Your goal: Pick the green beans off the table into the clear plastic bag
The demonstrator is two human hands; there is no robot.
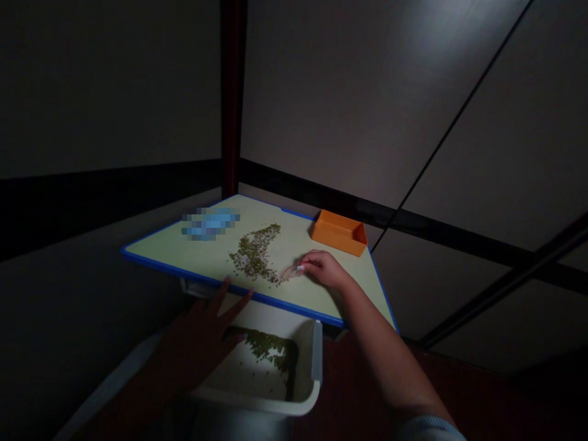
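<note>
A patch of small green and brown dried grains [253, 254] lies scattered over the pale tabletop [331, 294] with its blue edging. My right hand [320, 267] is closed in a pinch on a thin clear plastic piece [290, 272], whose tip is beside the near right end of the grains. At the table's near edge, my left hand [209, 327] is in shadow with fingers apart, two fingertips at the blue rim. Below that edge stands a white plastic bin [257, 401]; more of the green grains [266, 346] lie in it, partly behind my left hand.
An orange open box [339, 233] stands at the table's far right edge. Towards the far left lies a light-blue item [210, 223], blurred by pixelation. Panelled walls [321, 92] meet behind the table, and the dark red floor [340, 392] shows at right.
</note>
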